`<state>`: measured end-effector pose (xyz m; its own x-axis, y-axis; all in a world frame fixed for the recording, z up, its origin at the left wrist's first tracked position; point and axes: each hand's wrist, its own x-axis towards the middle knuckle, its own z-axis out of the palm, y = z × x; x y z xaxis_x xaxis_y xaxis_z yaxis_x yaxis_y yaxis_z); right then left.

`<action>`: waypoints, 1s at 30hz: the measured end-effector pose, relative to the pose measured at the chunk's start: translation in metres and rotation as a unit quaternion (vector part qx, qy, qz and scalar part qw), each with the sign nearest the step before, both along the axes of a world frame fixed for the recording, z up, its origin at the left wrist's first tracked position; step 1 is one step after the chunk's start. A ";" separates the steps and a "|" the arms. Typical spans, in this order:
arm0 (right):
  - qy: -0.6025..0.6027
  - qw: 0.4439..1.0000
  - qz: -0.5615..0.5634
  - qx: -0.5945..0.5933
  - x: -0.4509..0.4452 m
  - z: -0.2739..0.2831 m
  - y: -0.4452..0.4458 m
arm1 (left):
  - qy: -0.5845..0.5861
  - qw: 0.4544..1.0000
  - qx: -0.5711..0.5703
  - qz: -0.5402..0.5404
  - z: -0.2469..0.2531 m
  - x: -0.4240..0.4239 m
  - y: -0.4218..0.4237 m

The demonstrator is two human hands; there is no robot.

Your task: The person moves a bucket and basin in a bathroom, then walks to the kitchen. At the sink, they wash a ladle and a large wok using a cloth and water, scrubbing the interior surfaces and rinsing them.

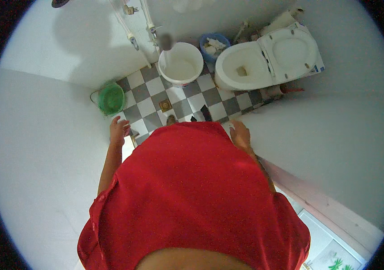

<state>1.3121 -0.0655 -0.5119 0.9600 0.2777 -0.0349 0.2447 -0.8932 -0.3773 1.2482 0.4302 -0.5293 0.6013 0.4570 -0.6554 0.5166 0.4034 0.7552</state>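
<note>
My left hand [119, 130] hangs beside my body with its fingers apart and nothing in them, just below a green bucket [111, 99]. On the other side, my right hand [241, 135] hangs near the wall, its fingers loosely spread and holding nothing that shows. Between the hands, my red shirt fills the lower middle of the view. Beyond it a checkered tile floor [154, 87] carries a large white bucket [181, 64]. A toilet [242, 69] with its lid raised stands to the right, and a blue basket [214, 47] with crumpled white waste is between it and the white bucket.
White pipes with metal taps [134, 43] run down the wall behind the white bucket. A square brass-coloured floor drain [165, 105] lies in the tiles. Walls rise close on both sides. A white-framed panel [333, 239] with green leaves shows at the lower right.
</note>
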 end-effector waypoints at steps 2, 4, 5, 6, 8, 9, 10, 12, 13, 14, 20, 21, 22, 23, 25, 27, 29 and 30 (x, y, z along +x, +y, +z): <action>0.059 0.997 -0.051 0.005 0.003 -0.010 -0.002 | 0.007 1.000 0.005 -0.006 0.000 0.014 0.015; 0.115 0.989 -0.091 0.009 -0.002 -0.032 -0.014 | 0.029 0.999 0.029 -0.023 0.004 0.021 0.026; 0.134 0.985 -0.108 0.014 0.000 -0.048 -0.022 | 0.042 0.998 0.022 -0.029 0.002 0.027 0.035; 0.152 0.980 -0.124 0.021 0.004 -0.059 -0.022 | 0.053 0.998 0.018 -0.033 -0.004 0.031 0.044; 0.204 0.964 -0.158 0.062 0.008 -0.055 -0.019 | 0.071 0.997 -0.001 -0.025 -0.003 0.028 0.053; 0.231 0.954 -0.174 0.080 0.007 -0.054 -0.018 | 0.078 0.997 0.009 -0.027 -0.003 0.026 0.057; 0.194 0.960 -0.177 0.099 0.004 -0.054 -0.017 | 0.086 0.996 0.017 -0.030 -0.003 0.025 0.061; 0.243 0.949 -0.189 0.073 0.009 -0.055 -0.018 | 0.104 0.994 0.032 -0.033 -0.003 0.019 0.070; 0.264 0.942 -0.197 0.058 0.012 -0.054 -0.019 | 0.113 0.992 0.036 -0.034 -0.005 0.017 0.074; 0.252 0.943 -0.204 0.070 0.012 -0.057 -0.019 | 0.121 0.991 0.040 -0.034 -0.007 0.015 0.078; 0.290 0.927 -0.200 0.127 0.004 -0.108 -0.048 | 0.143 0.989 0.045 -0.003 -0.018 0.014 0.093; 0.294 0.923 -0.208 0.135 0.004 -0.111 -0.050 | 0.152 0.988 0.021 0.003 -0.023 0.013 0.098; 0.300 0.918 -0.216 0.143 0.005 -0.111 -0.050 | 0.161 0.987 -0.002 0.010 -0.026 0.014 0.101; 0.305 0.913 -0.224 0.150 0.006 -0.110 -0.050 | 0.171 0.985 -0.026 0.017 -0.029 0.014 0.104; 0.301 0.918 -0.210 0.148 0.008 -0.108 -0.053 | 0.153 0.988 -0.009 0.014 -0.024 0.021 0.095; 0.326 0.905 -0.227 0.152 0.009 -0.101 -0.046 | 0.135 0.991 0.012 0.004 -0.015 0.027 0.084; 0.375 0.873 -0.272 0.154 0.019 -0.066 -0.024 | 0.116 0.993 0.030 -0.015 -0.014 0.030 0.084; 0.372 0.877 -0.259 0.159 0.016 -0.074 -0.028 | 0.097 0.994 0.030 -0.028 -0.014 0.031 0.084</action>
<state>1.3280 -0.0939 -0.5862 0.7050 -0.0801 -0.7047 -0.5828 -0.6316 -0.5113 1.2794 0.5139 -0.5435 0.4925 0.4676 -0.7340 0.6754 0.3266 0.6612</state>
